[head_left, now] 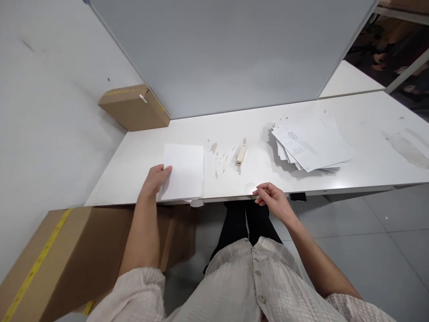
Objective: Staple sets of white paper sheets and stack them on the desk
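My left hand (156, 180) grips the left edge of a stack of white paper (185, 171), its thumb on top and its other fingers partly hidden under the edge. The stack lies at the front left of the white table. My right hand (270, 200) hovers at the table's front edge, fingers loosely bent and apart, with nothing visible in them. Beyond it, a small cream-coloured stapler (241, 154) rests on the table. A messy pile of printed papers (310, 145) sits to the right, its sheets fanned unevenly.
A cardboard box (134, 107) stands in the back left corner against the wall. A grey panel (234, 58) rises behind the table (228, 188). Below on the left, a large cardboard box (77, 250) with yellow tape stands close to the table's edge.
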Demonstrator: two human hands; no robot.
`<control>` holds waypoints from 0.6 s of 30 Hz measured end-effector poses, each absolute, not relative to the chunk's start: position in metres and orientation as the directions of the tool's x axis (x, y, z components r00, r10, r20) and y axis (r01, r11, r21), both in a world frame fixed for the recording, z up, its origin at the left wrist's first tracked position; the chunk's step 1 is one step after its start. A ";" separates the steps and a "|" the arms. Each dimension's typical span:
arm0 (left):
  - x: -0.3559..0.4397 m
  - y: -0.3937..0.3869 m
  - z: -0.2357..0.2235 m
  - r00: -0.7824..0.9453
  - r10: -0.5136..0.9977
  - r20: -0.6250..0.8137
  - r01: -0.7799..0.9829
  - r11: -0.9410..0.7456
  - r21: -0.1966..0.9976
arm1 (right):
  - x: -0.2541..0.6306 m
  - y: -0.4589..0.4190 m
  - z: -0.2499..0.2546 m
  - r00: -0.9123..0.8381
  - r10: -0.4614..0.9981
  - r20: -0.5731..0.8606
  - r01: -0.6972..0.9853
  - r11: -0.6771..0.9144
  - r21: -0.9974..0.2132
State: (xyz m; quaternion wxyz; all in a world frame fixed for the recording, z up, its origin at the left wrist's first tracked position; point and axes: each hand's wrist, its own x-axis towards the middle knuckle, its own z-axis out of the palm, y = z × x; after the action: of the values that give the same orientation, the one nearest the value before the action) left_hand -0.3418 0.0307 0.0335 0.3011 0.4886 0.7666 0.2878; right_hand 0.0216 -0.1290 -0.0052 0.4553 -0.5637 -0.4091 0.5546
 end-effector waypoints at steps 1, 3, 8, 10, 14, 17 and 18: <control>-0.350 0.041 0.028 -0.309 0.932 -0.190 0.642 0.352 0.681 | 0.028 -0.132 -0.006 0.074 0.965 -0.252 -0.029 -0.251 -0.968; -0.358 0.054 0.015 -0.273 0.942 -0.194 0.799 0.335 0.499 | 0.039 -0.139 -0.004 0.118 0.962 -0.246 0.011 -0.249 -0.969; -0.344 0.050 -0.003 -0.306 0.951 -0.038 0.933 0.307 0.186 | 0.073 -0.141 0.017 0.300 0.949 -0.101 0.307 -0.197 -0.931; -0.333 0.041 -0.003 -0.305 0.951 0.055 0.944 0.294 0.151 | 0.092 -0.130 0.026 0.415 0.906 0.088 0.549 -0.172 -0.818; -0.310 0.019 0.002 -0.241 0.934 0.262 0.963 0.196 0.186 | 0.131 -0.096 0.034 0.340 0.866 0.368 0.888 -0.166 -0.429; -0.291 -0.003 0.000 -0.182 0.920 0.348 0.955 0.082 0.284 | 0.151 -0.076 0.034 0.243 0.951 0.193 0.946 -0.189 -0.263; -0.285 -0.011 -0.002 -0.150 0.919 0.364 0.949 0.031 0.314 | 0.156 -0.072 0.034 0.230 0.966 0.114 0.949 -0.197 -0.246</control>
State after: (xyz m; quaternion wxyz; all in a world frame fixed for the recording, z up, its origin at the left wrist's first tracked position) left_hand -0.2852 -0.0107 -0.0024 -0.0300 0.6512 0.7172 0.2462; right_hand 0.1558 -0.0722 0.0344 0.1330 -0.7729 -0.6196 0.0329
